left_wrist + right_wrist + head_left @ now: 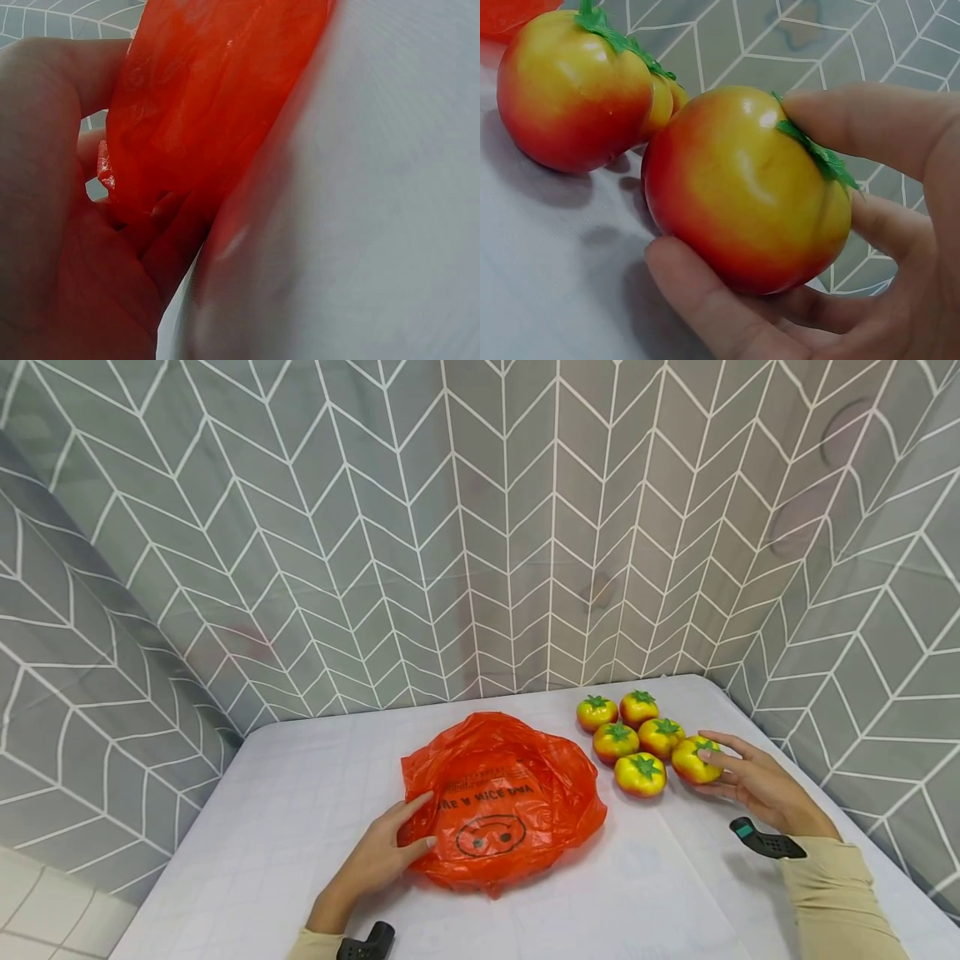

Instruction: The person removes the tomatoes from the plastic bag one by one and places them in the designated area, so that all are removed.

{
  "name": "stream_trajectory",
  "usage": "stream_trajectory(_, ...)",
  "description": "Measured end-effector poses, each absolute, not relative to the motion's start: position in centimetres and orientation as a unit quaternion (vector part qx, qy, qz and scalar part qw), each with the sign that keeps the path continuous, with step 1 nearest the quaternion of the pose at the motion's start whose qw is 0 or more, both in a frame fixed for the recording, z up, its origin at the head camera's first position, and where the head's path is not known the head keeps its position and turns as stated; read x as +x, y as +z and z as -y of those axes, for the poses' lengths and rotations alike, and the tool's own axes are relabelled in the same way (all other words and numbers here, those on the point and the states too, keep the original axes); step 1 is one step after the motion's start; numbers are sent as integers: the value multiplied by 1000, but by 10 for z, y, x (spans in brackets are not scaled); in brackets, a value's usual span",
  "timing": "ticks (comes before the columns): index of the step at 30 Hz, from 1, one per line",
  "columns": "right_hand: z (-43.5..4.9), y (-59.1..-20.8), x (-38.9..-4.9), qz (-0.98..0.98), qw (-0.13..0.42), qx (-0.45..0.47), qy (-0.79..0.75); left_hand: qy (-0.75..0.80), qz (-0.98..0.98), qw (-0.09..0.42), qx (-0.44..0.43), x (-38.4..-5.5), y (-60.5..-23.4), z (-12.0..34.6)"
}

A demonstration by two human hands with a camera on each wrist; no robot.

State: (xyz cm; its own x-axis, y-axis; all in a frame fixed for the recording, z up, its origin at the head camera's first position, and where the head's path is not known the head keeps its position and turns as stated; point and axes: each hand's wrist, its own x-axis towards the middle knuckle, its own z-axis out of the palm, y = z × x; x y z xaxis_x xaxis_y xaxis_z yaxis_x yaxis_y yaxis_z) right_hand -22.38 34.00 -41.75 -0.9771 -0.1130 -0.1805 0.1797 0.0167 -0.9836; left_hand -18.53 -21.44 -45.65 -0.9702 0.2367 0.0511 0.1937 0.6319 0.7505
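Note:
A red plastic bag [491, 793] with a printed face and lettering lies on the table, its mouth spread open. My left hand [378, 852] holds the left edge of the bag, thumb and fingers on either side; in the left wrist view the film [202, 97] covers part of the fingers. At the right, my right hand [761, 785] grips a yellow-red tomato [742, 187] with a green leafy top, thumb above and fingers beneath. The tomato is tilted; its contact with the table is hard to tell. Its neighbour, another tomato [570, 97], sits just left of it.
Several more tomatoes [615, 743] stand in a close group between the bag and my right hand. A white cloth covers the table [300, 793]. Grey patterned curtains [495, 527] rise behind it and at both sides.

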Motion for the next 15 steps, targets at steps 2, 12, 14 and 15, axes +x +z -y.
stream_trajectory(2,-340,-417,-223,-711,109,22,-694,413,-903,27,119,-185,-457,214)
stream_trajectory(12,-347,-417,-220,-734,129,-27,-666,408,-905,25,117,-184,-454,213)
stream_trajectory(14,-350,-417,-220,-730,131,-36,-670,409,-905,26,115,-183,-454,213)
stream_trajectory(15,-350,-417,-220,-728,132,-34,-671,409,-905,29,110,-183,-454,213)
